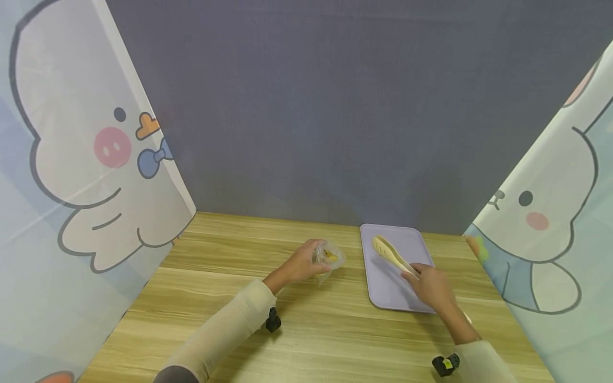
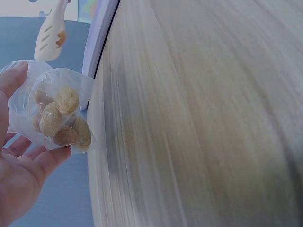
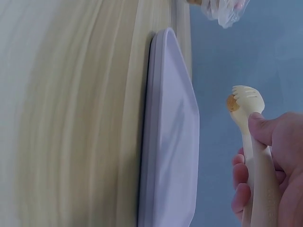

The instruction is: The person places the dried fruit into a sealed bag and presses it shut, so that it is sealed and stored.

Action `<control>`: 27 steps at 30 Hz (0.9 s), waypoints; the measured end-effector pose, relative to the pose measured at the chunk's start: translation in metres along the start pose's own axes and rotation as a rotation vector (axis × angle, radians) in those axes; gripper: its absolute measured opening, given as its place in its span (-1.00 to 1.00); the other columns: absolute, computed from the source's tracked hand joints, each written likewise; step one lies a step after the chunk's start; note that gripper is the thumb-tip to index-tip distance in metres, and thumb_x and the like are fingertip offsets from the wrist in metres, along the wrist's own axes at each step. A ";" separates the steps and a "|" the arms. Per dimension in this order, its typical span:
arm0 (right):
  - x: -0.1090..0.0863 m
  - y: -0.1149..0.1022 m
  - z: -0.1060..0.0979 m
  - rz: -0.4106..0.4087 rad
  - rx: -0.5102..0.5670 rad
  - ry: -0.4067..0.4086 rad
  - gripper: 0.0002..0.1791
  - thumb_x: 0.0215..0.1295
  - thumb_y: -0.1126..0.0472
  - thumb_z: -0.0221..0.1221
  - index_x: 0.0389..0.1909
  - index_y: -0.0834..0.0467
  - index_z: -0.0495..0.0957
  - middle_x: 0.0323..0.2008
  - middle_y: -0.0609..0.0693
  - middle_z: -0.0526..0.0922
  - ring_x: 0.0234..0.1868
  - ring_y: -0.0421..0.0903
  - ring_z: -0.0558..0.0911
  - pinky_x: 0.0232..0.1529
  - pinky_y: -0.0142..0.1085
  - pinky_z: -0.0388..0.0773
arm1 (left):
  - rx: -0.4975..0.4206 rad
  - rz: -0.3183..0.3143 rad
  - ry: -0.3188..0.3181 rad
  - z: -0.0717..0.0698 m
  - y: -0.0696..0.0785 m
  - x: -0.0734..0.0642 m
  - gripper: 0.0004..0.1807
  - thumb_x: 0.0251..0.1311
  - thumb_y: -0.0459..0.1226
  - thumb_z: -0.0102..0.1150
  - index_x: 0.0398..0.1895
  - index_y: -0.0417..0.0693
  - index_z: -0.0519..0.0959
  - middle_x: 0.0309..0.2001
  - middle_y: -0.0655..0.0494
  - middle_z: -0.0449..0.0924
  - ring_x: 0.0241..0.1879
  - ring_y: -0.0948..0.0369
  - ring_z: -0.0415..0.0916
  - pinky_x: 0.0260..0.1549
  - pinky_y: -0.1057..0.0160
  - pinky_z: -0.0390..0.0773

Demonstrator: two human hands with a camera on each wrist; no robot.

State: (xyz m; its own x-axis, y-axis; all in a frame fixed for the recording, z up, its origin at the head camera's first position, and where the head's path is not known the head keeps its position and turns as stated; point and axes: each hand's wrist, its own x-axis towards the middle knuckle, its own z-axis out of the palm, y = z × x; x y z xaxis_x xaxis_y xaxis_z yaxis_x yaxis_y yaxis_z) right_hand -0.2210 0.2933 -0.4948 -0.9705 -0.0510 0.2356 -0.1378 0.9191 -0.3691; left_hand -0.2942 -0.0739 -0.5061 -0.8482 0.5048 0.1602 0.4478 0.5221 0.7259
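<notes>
Starting far left, there's a cartoon panel [image 1: 86, 175] with a pink-cheeked character, then a pale sleeve [image 1: 225, 330] with a little black wrist camera [image 1: 273, 321]. Of the two hands, the left hand [image 1: 303, 263] is partly closed around a clear plastic bag [image 2: 21, 109], thumb one side, fingers the other. Inside are several tan, roundish lumps [image 2: 50, 119], and the bag's up off the counter [image 1: 330, 340], mouth open. Plain dark backdrop [image 1: 306, 106] behind it all. Next over, a lilac tray [image 1: 390, 292] lies flat on the counter, with cream tongs [image 1: 383, 248] hovering above it, not touching. One brown piece [image 3: 232, 103] is pinched between the tips. The right hand [image 1: 433, 285] is wrapped round the tongs, thumb along one arm, fingers curled. Far right, a bunny panel [image 1: 560, 213].
</notes>
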 end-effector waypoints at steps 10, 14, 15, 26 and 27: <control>0.007 -0.019 0.003 -0.084 0.010 0.061 -0.60 0.32 0.05 0.34 -0.01 0.28 0.72 -0.23 0.19 0.80 -0.19 0.22 0.74 -0.11 0.16 0.59 | -0.003 -0.002 -0.001 0.001 0.003 0.001 -0.15 0.23 0.01 0.41 0.52 -0.01 0.30 0.46 -0.01 0.34 0.40 0.02 0.36 0.31 -0.07 0.44; 0.010 -0.027 0.003 -0.097 0.012 0.065 -0.60 0.32 0.04 0.34 0.00 0.27 0.72 -0.23 0.17 0.80 -0.21 0.19 0.74 -0.13 0.14 0.59 | -0.004 0.000 -0.001 0.001 0.003 0.001 -0.15 0.22 0.03 0.41 0.51 -0.01 0.30 0.45 -0.01 0.34 0.40 0.02 0.36 0.32 -0.07 0.43; 0.010 -0.029 0.003 -0.094 0.019 0.061 -0.60 0.33 0.04 0.34 0.01 0.27 0.71 -0.22 0.17 0.80 -0.20 0.18 0.73 -0.13 0.13 0.59 | -0.006 0.000 -0.001 0.001 0.003 0.001 -0.15 0.22 0.03 0.41 0.51 -0.01 0.30 0.45 0.00 0.34 0.40 0.02 0.36 0.32 -0.07 0.43; 0.018 -0.053 0.004 -0.094 0.101 0.022 -0.58 0.31 0.06 0.34 0.05 0.27 0.70 -0.20 0.15 0.79 -0.29 0.01 0.68 -0.25 -0.01 0.59 | -0.026 -0.016 -0.014 0.002 0.006 0.000 -0.16 0.23 0.02 0.40 0.53 0.04 0.28 0.47 0.01 0.32 0.39 0.01 0.36 0.28 -0.09 0.45; 0.018 -0.054 0.004 -0.096 0.109 0.022 -0.59 0.31 0.07 0.35 0.04 0.26 0.70 -0.21 0.14 0.79 -0.31 -0.02 0.65 -0.27 -0.04 0.58 | -0.027 -0.017 -0.014 0.002 0.007 0.000 -0.16 0.23 0.01 0.40 0.53 0.04 0.28 0.46 0.01 0.32 0.39 0.01 0.36 0.28 -0.09 0.46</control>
State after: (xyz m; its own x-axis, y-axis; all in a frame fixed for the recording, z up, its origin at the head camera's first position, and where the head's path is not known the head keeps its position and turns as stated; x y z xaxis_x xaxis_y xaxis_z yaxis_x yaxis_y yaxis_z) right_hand -0.2320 0.2408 -0.4741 -0.9475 -0.1270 0.2935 -0.2517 0.8623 -0.4393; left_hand -0.2911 -0.0690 -0.5023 -0.8513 0.5062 0.1383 0.4257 0.5122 0.7459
